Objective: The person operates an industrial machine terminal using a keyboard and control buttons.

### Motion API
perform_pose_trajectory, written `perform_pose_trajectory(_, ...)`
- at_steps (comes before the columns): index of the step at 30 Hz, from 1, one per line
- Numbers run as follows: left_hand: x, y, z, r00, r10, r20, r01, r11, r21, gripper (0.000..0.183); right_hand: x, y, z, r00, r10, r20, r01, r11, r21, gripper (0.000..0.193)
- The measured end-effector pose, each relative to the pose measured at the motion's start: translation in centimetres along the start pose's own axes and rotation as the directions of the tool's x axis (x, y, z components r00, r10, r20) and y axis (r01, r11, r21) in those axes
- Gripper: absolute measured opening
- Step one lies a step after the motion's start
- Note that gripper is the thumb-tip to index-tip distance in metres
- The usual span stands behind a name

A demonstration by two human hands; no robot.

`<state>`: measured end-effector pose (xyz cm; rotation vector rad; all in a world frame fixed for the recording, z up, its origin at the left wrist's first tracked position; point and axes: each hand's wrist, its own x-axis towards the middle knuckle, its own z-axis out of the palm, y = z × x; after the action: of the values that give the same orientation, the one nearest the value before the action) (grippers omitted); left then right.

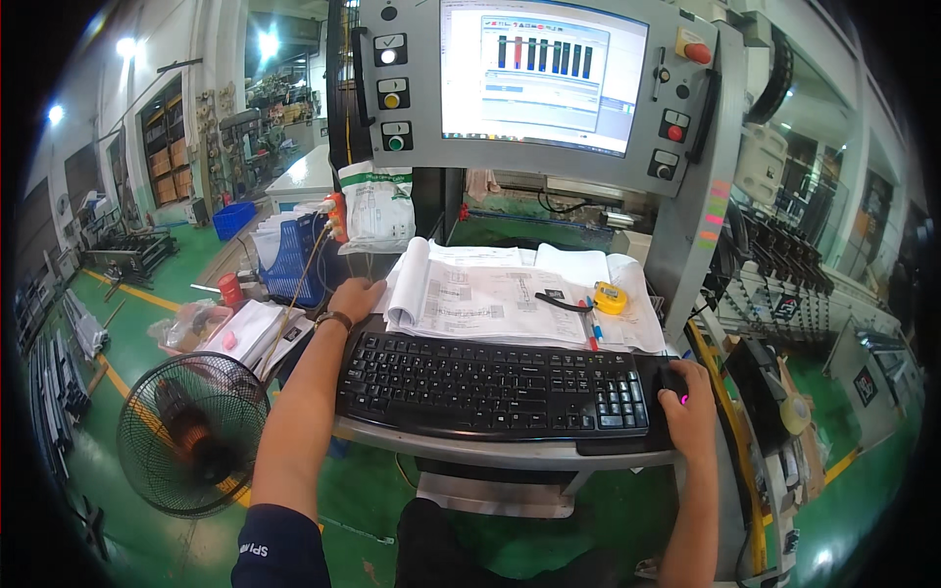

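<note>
My right hand (692, 404) is closed over a black computer mouse (670, 380) at the right end of the shelf; a pink light glows beside the fingers. Left of it lies a wide black keyboard (490, 387). My left hand (357, 298) rests at the left edge of the papers, fingers laid out and holding nothing I can see. Drawing sheets (470, 299), one rolled at its left side, spread behind the keyboard. A yellow tape measure (611, 298), a red pen (592, 331) and a blue pen (597, 323) lie on them.
A machine panel with a lit screen (544, 83) and push buttons stands above the shelf. A white packet (377, 211) and a blue file holder (294, 260) are at the left. A black caged fan (191, 431) stands at lower left. Machine parts (784, 284) line the right.
</note>
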<state>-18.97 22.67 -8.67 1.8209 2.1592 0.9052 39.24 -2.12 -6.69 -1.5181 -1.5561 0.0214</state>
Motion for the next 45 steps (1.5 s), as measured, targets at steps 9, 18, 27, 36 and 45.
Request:
perform_pose_trajectory(9, -0.06, -0.08, 0.1, 1.0, 0.016, -0.01, -0.016, 1.0, -0.01, 0.063, -0.02, -0.22, -0.06, 1.0, 0.017, 0.007, -0.017, 1.0, -0.02, 0.046)
perform_pose_trajectory(18, -0.24, 0.13, 0.05, 0.999, 0.027, -0.018, -0.027, 1.0, -0.003, 0.063, -0.01, -0.12, -0.01, 1.0, 0.006, 0.024, -0.005, 1.0, -0.02, 0.047)
perform_pose_trajectory(27, -0.43, 0.46, -0.27, 1.0, 0.0, 0.0, 0.0, 1.0, -0.006, 0.063, -0.09, -0.83, -0.07, 0.999, -0.004, 0.032, 0.004, 1.0, -0.019, 0.044)
perform_pose_trajectory(36, -0.56, 0.64, -0.39, 1.0, 0.002, 0.013, -0.001, 1.0, -0.014, 0.064, -0.22, -0.51, -0.11, 1.0, -0.021, 0.014, 0.021, 0.999, -0.028, 0.046)
perform_pose_trajectory(45, -0.45, 0.45, -0.13, 0.999, 0.029, -0.027, -0.03, 1.0, -0.007, 0.062, -0.16, -0.43, -0.02, 1.0, -0.019, 0.007, 0.019, 1.0, -0.015, 0.045)
